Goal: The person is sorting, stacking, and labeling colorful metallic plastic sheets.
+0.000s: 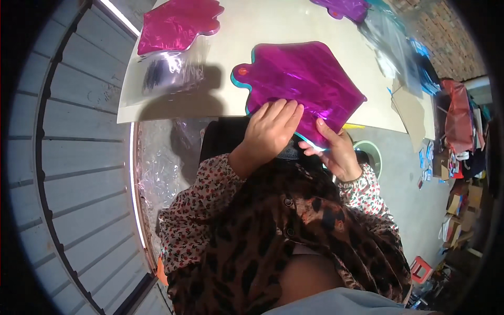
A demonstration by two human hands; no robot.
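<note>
Left hand (270, 128) & right hand (336, 149) both gripping magenta foil balloon (302, 79); clear bag (168, 71) w/ dark contents nearby on table (231, 31).

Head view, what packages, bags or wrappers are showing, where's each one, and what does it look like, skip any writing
Clear plastic bag: on the pale board's left side, glossy, see-through, partly under a pink foil shape.
Clear plastic bags: board's far right corner, a loose see-through pile.
Crumpled clear film: below the board, left of the person, shiny.
Cardboard boxes: floor at right, brown, small.
No screens or signs visible.
</note>
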